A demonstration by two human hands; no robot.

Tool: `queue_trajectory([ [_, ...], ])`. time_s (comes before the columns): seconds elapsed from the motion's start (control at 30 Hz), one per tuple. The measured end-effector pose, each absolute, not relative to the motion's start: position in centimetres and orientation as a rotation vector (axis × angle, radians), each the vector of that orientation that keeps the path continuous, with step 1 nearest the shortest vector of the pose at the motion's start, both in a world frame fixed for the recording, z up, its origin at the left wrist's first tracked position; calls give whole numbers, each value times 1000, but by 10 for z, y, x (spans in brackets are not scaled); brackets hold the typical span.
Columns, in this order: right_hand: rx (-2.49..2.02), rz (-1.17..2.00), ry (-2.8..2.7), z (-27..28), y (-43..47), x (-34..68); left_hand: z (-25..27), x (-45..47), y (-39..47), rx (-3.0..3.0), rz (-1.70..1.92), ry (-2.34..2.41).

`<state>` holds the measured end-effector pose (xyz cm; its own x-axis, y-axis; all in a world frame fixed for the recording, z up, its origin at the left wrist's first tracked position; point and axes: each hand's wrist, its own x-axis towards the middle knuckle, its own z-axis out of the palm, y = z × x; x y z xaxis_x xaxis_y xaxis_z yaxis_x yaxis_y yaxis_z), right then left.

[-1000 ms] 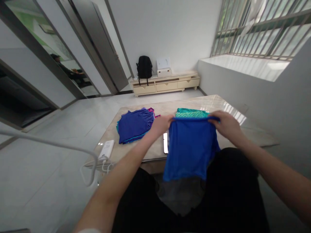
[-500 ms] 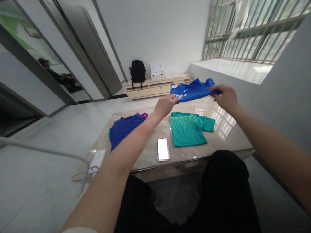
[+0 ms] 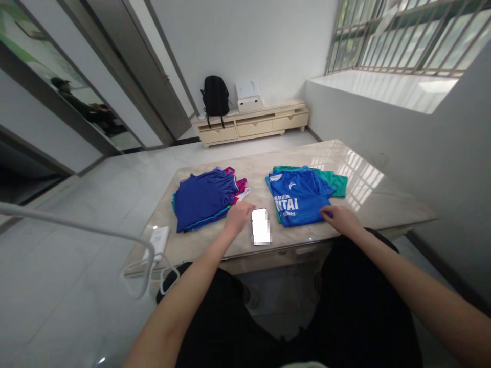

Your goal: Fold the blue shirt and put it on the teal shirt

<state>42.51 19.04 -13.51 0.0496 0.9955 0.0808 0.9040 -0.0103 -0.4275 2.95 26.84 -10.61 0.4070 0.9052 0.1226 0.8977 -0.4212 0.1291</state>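
A folded blue T-shirt [image 3: 303, 197] with white lettering lies on top of a folded green T-shirt [image 3: 340, 185], whose sleeve and far edge stick out. My right hand [image 3: 342, 220] is at the blue shirt's right edge, thumb and fingertips closed on the fabric. Left of the phone [image 3: 261, 227], my left hand [image 3: 238, 217] hovers low with its fingers drawn together and nothing visible in them. Beyond that hand is a pile of folded clothes topped by a dark blue garment [image 3: 205, 197], with pink, white and green cloth showing at its edges.
Everything lies on a glossy marble-patterned table [image 3: 307, 153]. A white power strip [image 3: 158, 241] with a cable is at its left end, and a pale stand arm [image 3: 76, 228] crosses the left side. A black backpack [image 3: 215, 96] and a white box [image 3: 249, 104] sit on the low cabinet [image 3: 255, 128].
The blue T-shirt, held in the air by both hands, has come down onto the green one. My left hand has let go and moved left toward the phone.
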Motion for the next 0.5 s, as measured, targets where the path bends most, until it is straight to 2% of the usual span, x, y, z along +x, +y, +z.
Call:
queue_trajectory([
  [0.2, -1755, 730, -2131, -149, 195, 388, -103, -79, 305, 2153, 358, 2349],
  [0.33, -1662, 885, -2200, -151, 188, 374, -121, -96, 312, 2032, 339, 2437],
  [0.5, -1618, 924, -2198, -148, 189, 364, -142, -84, 301, 2023, 315, 2411],
])
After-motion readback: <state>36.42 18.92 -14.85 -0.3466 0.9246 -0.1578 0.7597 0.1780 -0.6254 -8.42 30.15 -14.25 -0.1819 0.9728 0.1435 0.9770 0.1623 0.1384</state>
